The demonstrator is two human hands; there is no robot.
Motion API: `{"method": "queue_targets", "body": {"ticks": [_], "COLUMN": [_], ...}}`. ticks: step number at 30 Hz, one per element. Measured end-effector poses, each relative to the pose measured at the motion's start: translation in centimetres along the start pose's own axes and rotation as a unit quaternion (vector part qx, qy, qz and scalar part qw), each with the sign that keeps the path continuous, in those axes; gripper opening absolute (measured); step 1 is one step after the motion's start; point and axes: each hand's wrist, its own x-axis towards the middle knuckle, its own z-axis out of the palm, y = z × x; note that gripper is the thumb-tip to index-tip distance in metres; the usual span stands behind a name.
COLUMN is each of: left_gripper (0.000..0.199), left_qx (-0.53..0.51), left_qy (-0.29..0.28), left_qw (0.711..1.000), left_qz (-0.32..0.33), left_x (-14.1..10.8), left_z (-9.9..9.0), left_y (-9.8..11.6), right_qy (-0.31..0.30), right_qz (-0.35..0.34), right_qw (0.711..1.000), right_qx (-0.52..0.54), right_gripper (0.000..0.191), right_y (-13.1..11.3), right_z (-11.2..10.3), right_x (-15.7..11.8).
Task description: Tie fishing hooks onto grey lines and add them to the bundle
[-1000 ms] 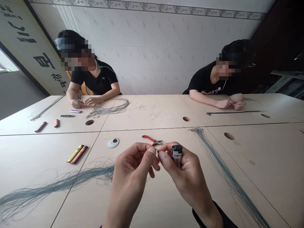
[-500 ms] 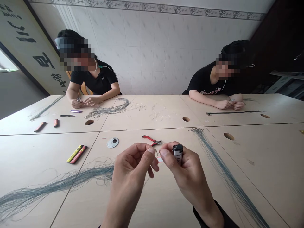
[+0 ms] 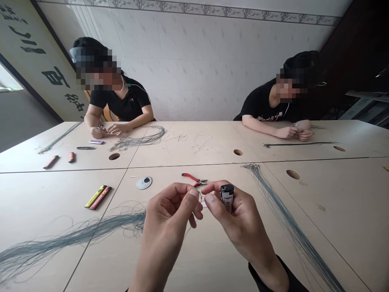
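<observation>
My left hand [image 3: 173, 217] pinches a thin dark cord [image 3: 200, 196] between thumb and forefinger; a fine strand trails below the fingers. Facing it, my right hand [image 3: 240, 219] keeps a black lighter with a white label [image 3: 227, 198] tucked against the palm. The right thumb and forefinger are slightly apart, close to the cord's end. Behind the hands lie red-handled pliers [image 3: 194, 179] on the table. A small red-edged white piece [image 3: 204, 204] shows between the hands, partly hidden.
A bundle of blue-grey cords [image 3: 75, 233] lies left, another cord bundle [image 3: 291, 219] right. Two lighters [image 3: 99, 197] and a round metal disc [image 3: 144, 183] rest at left. The tabletop has round holes [image 3: 293, 174]. Two people [image 3: 121, 97] sit opposite, handling small things.
My right thumb and forefinger have parted a little, and the lighter has turned slightly, showing more of its label. My left hand stays almost still.
</observation>
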Motion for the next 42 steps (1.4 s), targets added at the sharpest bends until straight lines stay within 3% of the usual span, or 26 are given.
{"method": "queue_targets", "body": {"ticks": [7,13,21,26,31,35,42], "left_gripper": [0.019,0.021,0.020,0.021,0.019,0.022,0.021], "left_qx": [-0.022,-0.023,-0.016,0.002,0.067,0.138,0.163], "left_qy": [-0.020,-0.010,-0.018,-0.011,0.000,0.001,-0.007], "left_qw": [0.999,0.999,0.999,1.000,0.997,0.987,0.980], "left_qz": [-0.019,-0.019,-0.027,-0.002,0.035,0.087,0.114], "left_x": [0.00,0.03,0.00,0.01,-0.13,-0.13,0.01], "left_z": [-0.15,-0.28,-0.29,-0.29,-0.12,0.10,0.10], "left_y": [-0.06,-0.14,-0.10,-0.11,0.06,0.12,-0.15], "right_qy": [-0.023,0.001,-0.039,-0.017,-0.042,-0.050,-0.030], "right_qz": [-0.029,-0.052,-0.051,-0.045,-0.002,0.021,0.038], "right_qw": [0.999,0.998,0.998,0.999,0.999,0.998,0.999], "right_qx": [-0.013,-0.017,-0.001,-0.014,-0.008,0.010,0.012], "right_gripper": [0.023,0.021,0.023,0.028,0.035,0.031,0.031], "right_y": [-0.15,0.22,0.17,0.26,0.29,0.33,0.43], "right_z": [-0.10,-0.23,-0.22,-0.41,-0.67,-0.79,-1.04], "right_x": [0.21,0.05,0.11,0.14,0.36,0.57,0.45]}}
